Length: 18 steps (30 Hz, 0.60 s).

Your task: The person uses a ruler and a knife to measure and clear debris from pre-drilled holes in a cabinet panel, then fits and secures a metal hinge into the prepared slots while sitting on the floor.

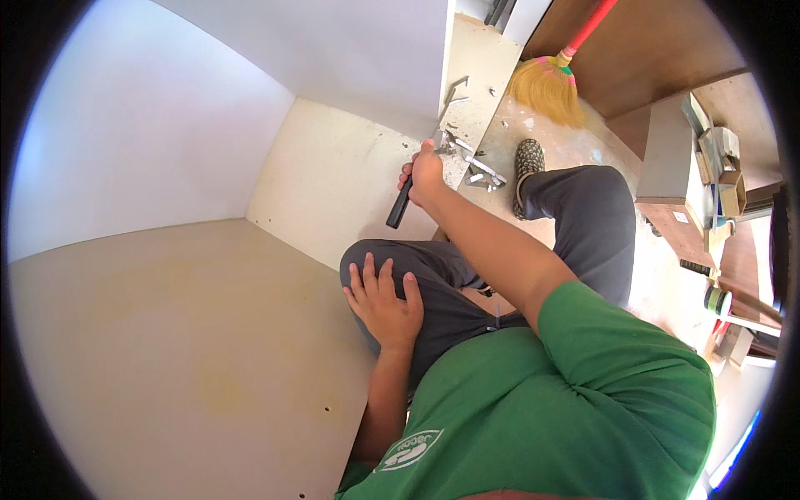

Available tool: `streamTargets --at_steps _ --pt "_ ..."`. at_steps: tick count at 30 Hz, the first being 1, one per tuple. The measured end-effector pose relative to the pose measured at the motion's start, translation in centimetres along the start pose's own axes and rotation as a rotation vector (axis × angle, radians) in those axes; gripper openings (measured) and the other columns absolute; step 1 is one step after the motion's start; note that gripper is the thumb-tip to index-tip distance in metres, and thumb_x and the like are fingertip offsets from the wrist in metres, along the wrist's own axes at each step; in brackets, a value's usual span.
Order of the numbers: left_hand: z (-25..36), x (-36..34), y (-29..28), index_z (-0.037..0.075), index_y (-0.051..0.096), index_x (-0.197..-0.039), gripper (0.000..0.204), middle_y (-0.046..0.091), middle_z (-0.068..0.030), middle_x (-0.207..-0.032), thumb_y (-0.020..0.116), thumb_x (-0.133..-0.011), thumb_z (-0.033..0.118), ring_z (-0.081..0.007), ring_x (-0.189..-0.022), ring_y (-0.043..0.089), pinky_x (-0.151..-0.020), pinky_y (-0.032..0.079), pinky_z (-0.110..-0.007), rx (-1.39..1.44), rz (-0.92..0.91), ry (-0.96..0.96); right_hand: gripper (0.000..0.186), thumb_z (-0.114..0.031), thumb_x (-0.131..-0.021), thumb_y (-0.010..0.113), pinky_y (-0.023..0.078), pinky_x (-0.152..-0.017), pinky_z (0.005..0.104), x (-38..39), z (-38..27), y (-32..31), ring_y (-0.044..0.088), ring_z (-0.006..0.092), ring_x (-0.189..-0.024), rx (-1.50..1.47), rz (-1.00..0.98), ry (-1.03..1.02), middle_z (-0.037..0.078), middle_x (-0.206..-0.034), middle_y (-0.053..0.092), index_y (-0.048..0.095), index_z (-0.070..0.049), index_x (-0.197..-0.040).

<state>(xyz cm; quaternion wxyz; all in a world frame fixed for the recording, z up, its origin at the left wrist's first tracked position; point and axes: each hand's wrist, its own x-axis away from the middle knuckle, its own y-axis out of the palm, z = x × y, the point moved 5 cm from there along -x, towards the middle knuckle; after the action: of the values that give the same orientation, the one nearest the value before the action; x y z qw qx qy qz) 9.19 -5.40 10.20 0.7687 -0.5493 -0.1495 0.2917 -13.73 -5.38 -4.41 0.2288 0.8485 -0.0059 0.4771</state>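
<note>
My right hand (427, 173) is closed around a black-handled tool (399, 210), low over the pale board. The tool's handle points back toward my knee. Its working end lies among scraps at the panel's edge, and I cannot make out its kind. Just beyond my fist are small grey and white strips and broken bits (482, 169), scattered over the board's edge and the floor. My left hand (387, 308) rests on my knee with its fingers spread, holding nothing.
A white upright panel (358, 58) stands just left of my right hand. The broad pale board (183, 333) lies at my left. A broom (550, 87) with yellow bristles and a red handle leans at the back right. Wooden boxes (671, 171) with loose items stand at the right.
</note>
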Motion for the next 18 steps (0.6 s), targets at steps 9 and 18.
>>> streamTargets --at_steps 9,18 --pt "0.4 -0.2 0.4 0.008 0.067 -0.117 0.037 0.053 -0.0137 -0.141 0.062 -0.088 0.032 -0.0412 -0.139 0.037 -0.112 0.022 -0.065 0.014 -0.008 0.009 0.052 -0.059 -0.101 0.032 0.039 -0.049 0.0404 -4.2 -0.4 -1.9 0.041 0.0219 -0.049 0.032 0.077 -0.027 0.004 -0.057 0.04 0.04 -0.013 -0.077" --pt "0.7 -0.1 0.3 0.009 0.067 -0.116 0.036 0.053 -0.0135 -0.14 0.062 -0.087 0.031 -0.0426 -0.138 0.037 -0.111 0.022 -0.065 0.001 -0.017 0.01 0.053 -0.056 -0.102 0.029 0.042 -0.047 0.0415 -2.6 -1.1 0.1 0.043 0.0232 -0.047 0.024 0.152 -0.105 0.007 -0.058 0.041 0.04 -0.012 -0.075"
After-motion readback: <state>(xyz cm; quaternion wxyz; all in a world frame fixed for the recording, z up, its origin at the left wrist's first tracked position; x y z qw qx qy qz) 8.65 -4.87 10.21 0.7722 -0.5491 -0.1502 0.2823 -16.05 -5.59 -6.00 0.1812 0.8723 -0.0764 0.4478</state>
